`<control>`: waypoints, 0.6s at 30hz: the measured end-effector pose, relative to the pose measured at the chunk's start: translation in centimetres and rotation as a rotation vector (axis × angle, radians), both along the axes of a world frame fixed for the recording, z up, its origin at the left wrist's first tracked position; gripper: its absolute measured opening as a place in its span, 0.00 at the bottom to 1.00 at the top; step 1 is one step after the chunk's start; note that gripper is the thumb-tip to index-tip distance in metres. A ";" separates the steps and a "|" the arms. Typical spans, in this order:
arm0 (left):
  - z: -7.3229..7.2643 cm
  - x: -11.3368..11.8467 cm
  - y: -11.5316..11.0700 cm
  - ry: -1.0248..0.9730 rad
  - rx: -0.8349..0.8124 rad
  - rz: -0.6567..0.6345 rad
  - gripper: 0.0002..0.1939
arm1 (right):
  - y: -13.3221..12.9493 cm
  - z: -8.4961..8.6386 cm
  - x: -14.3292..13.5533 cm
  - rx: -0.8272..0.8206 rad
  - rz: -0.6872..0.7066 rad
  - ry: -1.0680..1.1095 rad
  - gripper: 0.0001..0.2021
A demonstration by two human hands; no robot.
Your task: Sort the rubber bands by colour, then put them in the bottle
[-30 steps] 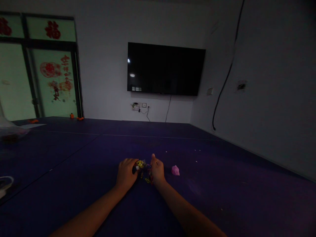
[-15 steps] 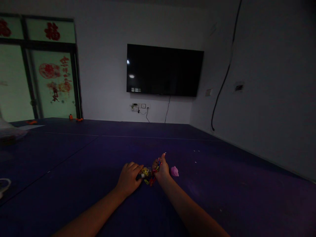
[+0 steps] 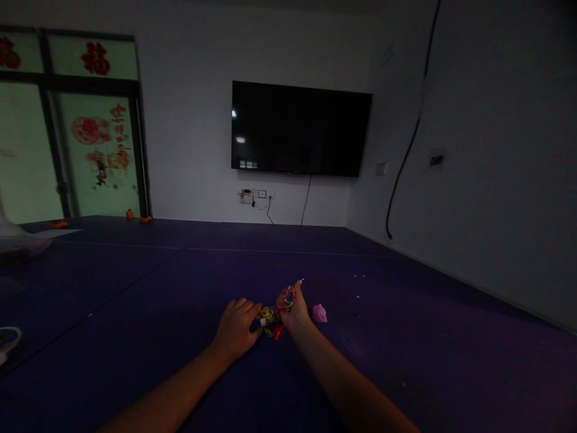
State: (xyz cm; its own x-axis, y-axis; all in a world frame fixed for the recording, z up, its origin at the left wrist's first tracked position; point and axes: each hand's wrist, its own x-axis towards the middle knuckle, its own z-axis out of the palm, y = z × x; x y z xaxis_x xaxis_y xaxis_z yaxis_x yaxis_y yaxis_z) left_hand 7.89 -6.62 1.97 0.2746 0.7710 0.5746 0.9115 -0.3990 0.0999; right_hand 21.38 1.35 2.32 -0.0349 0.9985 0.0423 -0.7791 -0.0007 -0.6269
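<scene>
My left hand (image 3: 237,325) is wrapped round a small see-through container (image 3: 267,314) lying on its side on the purple surface, with yellow bands showing inside it. My right hand (image 3: 296,311) is turned palm up, its thumb raised and its fingers curled round a bunch of small colourful bands (image 3: 289,297) in pink, blue and yellow. Between the two hands, red and yellow bands (image 3: 277,331) lie at the container's mouth. Just right of my right hand sits a small pink piece (image 3: 320,313), shaped like a cap.
The purple surface (image 3: 216,391) stretches to the wall, with small white scraps (image 3: 357,296) on the right. At the far left lie a plastic bag (image 3: 20,237), a white handle-like object (image 3: 9,343) and orange items (image 3: 145,219). A television (image 3: 301,128) hangs on the wall.
My right hand has tilted its palm further up, so more of the colourful bands show in it. The left hand and the container have hardly moved.
</scene>
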 end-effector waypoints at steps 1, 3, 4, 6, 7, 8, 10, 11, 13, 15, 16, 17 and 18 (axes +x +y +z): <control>0.0 0.0 0.0 0.006 -0.005 0.004 0.16 | 0.0 0.1 0.1 -0.004 0.006 0.021 0.26; 0.0 0.0 0.0 0.006 -0.010 0.009 0.16 | 0.0 0.2 0.3 -0.009 0.018 0.048 0.26; 0.1 0.0 0.0 0.002 -0.009 0.010 0.16 | 0.0 0.2 0.3 -0.006 0.023 0.048 0.26; 0.0 0.0 0.1 -0.013 -0.004 0.004 0.15 | 0.0 0.3 0.4 0.011 0.034 0.021 0.26; 0.0 0.0 0.1 -0.020 -0.002 -0.001 0.15 | -0.1 0.3 0.4 0.019 0.036 0.004 0.26; 0.0 0.0 0.1 -0.026 -0.001 -0.006 0.15 | -0.2 0.4 0.3 0.024 0.037 -0.010 0.26; -0.1 0.0 0.2 -0.033 0.000 -0.011 0.14 | -0.4 0.5 0.1 0.018 0.030 -0.024 0.26; -0.1 0.0 0.2 -0.036 0.002 -0.011 0.14 | -0.5 0.5 -0.1 0.016 0.015 -0.027 0.26; -0.1 0.1 0.1 -0.043 0.011 -0.008 0.14 | -0.8 0.6 -0.3 0.030 -0.030 -0.048 0.26; -0.1 0.1 0.0 -0.043 0.024 -0.003 0.14 | -1.0 0.5 -0.6 0.046 -0.090 -0.079 0.25; 0.0 0.2 0.0 -0.037 0.029 -0.001 0.14 | -1.0 0.4 -0.7 0.043 -0.120 -0.091 0.24; 0.0 0.2 -0.1 -0.027 0.030 0.000 0.15 | -1.0 0.3 -0.7 0.032 -0.147 -0.102 0.24; 0.0 0.3 -0.1 -0.016 0.029 -0.001 0.15 | -1.0 0.2 -0.8 0.014 -0.177 -0.110 0.23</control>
